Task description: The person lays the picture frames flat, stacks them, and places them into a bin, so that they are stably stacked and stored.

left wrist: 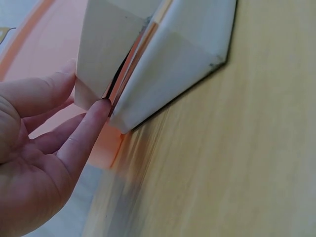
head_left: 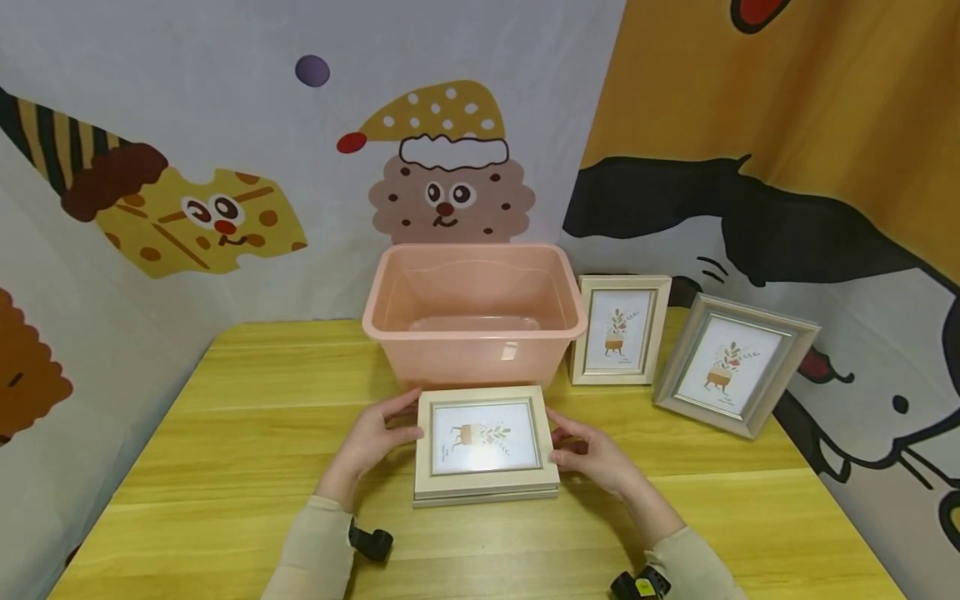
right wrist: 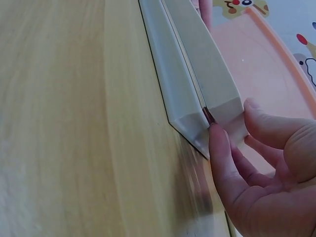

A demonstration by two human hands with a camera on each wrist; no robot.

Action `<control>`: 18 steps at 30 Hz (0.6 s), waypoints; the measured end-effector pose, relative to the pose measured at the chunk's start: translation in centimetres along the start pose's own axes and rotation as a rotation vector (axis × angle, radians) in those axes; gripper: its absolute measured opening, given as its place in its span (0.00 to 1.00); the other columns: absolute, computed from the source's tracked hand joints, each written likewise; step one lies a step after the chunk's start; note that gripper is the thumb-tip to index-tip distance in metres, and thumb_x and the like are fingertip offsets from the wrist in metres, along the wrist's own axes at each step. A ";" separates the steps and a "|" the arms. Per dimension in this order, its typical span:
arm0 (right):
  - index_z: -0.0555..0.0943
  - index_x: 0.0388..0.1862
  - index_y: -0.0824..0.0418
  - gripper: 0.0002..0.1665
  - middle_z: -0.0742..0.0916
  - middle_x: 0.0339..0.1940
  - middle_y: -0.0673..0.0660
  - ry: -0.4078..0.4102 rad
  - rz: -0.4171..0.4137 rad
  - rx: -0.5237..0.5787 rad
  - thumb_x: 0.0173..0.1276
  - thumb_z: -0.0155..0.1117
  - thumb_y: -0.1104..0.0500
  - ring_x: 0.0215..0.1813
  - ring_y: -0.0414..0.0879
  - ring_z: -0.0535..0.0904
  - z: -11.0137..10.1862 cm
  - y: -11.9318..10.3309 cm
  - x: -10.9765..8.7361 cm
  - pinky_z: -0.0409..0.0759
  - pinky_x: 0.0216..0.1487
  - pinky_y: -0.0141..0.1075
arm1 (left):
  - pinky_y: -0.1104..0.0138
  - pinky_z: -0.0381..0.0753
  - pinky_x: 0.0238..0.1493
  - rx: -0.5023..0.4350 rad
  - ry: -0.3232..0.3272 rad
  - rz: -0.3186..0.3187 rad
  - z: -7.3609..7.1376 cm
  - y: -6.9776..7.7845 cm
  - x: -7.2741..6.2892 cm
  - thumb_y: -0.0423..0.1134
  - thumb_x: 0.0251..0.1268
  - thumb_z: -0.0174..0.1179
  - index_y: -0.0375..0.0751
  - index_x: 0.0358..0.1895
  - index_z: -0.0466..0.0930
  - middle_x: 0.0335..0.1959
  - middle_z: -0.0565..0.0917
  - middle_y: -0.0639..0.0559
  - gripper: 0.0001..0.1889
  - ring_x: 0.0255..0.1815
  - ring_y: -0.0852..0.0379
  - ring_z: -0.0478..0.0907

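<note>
Two cream picture frames lie stacked flat on the table, in front of the pink basin. The upper picture frame (head_left: 486, 482) shows a printed plant in a pot, turned sideways. Below it, only the edge of the lower picture frame (head_left: 487, 500) shows. My left hand (head_left: 369, 446) pinches the upper frame's left side. In the left wrist view, the thumb is at its edge and the index fingertip is at the gap between the frames. On the other side, my right hand (head_left: 597, 462) pinches the upper frame likewise, its index fingertip (right wrist: 219, 140) at the gap.
The pink plastic basin (head_left: 476, 360) stands right behind the stack, against the patterned cloth backdrop. To its right, a cream picture frame (head_left: 583, 333) and a grey-beige picture frame (head_left: 780, 375) stand upright. All of these are on the wooden table (head_left: 225, 467).
</note>
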State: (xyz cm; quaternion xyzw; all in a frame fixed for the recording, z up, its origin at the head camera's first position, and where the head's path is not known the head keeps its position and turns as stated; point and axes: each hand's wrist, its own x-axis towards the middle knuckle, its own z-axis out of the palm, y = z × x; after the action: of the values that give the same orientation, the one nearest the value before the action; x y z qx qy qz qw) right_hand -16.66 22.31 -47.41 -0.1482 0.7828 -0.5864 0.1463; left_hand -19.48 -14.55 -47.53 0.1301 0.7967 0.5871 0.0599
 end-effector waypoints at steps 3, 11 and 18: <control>0.61 0.74 0.71 0.40 0.79 0.49 0.68 -0.001 -0.009 -0.008 0.68 0.67 0.67 0.45 0.51 0.79 0.0 -0.1 0.0 0.84 0.44 0.34 | 0.48 0.73 0.63 0.009 0.002 0.006 0.0 0.1 -0.1 0.28 0.61 0.68 0.32 0.69 0.69 0.61 0.78 0.33 0.32 0.62 0.37 0.73; 0.62 0.74 0.70 0.38 0.80 0.51 0.69 -0.003 -0.002 -0.023 0.68 0.66 0.66 0.46 0.52 0.79 -0.1 -0.2 0.0 0.83 0.45 0.33 | 0.46 0.68 0.67 0.037 -0.003 0.019 -0.1 0.1 -0.2 0.28 0.61 0.68 0.31 0.69 0.70 0.60 0.78 0.34 0.31 0.63 0.37 0.73; 0.65 0.73 0.71 0.36 0.80 0.51 0.69 0.008 0.001 -0.016 0.68 0.66 0.67 0.46 0.53 0.78 0.1 0.0 0.1 0.85 0.46 0.36 | 0.46 0.71 0.64 0.065 -0.002 0.033 0.0 0.0 -0.4 0.27 0.61 0.67 0.29 0.67 0.71 0.61 0.77 0.33 0.29 0.62 0.37 0.74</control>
State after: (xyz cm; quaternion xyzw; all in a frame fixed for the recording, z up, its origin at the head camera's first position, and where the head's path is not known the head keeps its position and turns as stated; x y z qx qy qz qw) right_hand -16.70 22.24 -47.43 -0.1467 0.7882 -0.5805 0.1425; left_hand -19.14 -14.70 -47.56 0.1457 0.8129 0.5619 0.0469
